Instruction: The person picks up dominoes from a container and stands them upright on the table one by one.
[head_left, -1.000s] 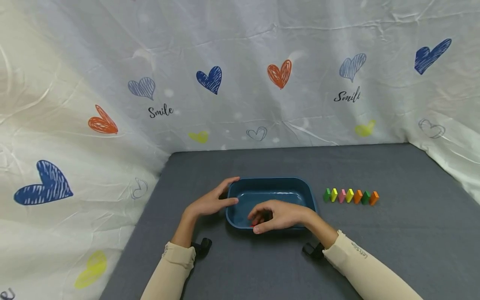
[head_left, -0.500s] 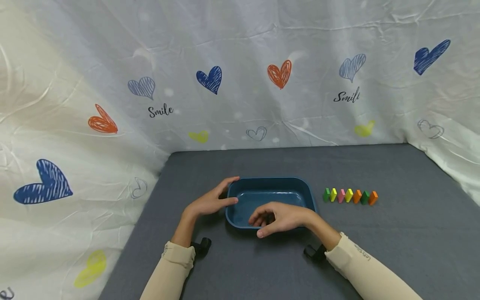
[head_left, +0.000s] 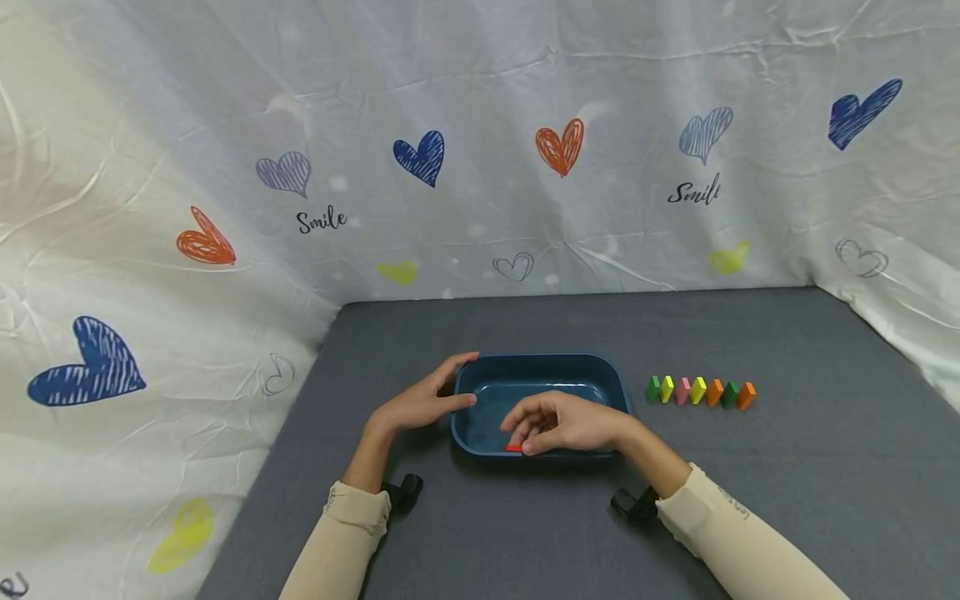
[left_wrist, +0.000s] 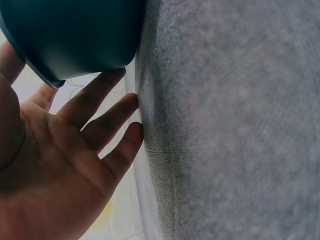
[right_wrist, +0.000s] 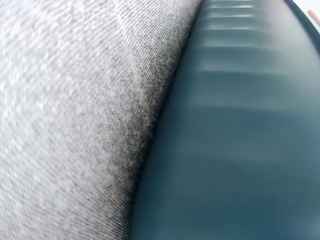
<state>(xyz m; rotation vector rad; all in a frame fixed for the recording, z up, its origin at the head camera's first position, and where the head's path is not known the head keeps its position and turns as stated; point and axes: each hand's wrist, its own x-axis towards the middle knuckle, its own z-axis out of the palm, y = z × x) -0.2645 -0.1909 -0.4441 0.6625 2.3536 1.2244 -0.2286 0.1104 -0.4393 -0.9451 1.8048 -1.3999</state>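
Head view shows the person's right hand (head_left: 558, 423) hovering over the near wall of the blue tray (head_left: 617, 385), with its fingers curled down and a small red block (head_left: 513, 447) pinched at the fingertips, right at the tray's near edge. Whether the block sits just inside the rim or on top of it is hard to say from here, since the fingers cover most of it. The left hand (head_left: 420, 404) lies flat against the tray's left end, fingers straight and relaxed, the thumb up by the far left corner; the left wrist view confirms the spread fingers (left_wrist: 100, 125) beside the tray's rounded corner (left_wrist: 75, 40).

To my eye, the sound way through this step is to keep that left hand steady on the tray so that it does not slide on the grey cloth (head_left: 750, 500), and to hold the red piece by its narrow sides with thumb and forefinger, lifting it straight up past the rim rather than dragging it over the wall. The right wrist view gives only the tray's outer wall (right_wrist: 240, 150) and cloth, so the grip itself cannot be checked there.

Toward the right edge of the table stands a row of coloured blocks (head_left: 701, 392), touching side by side, well apart from the tray.
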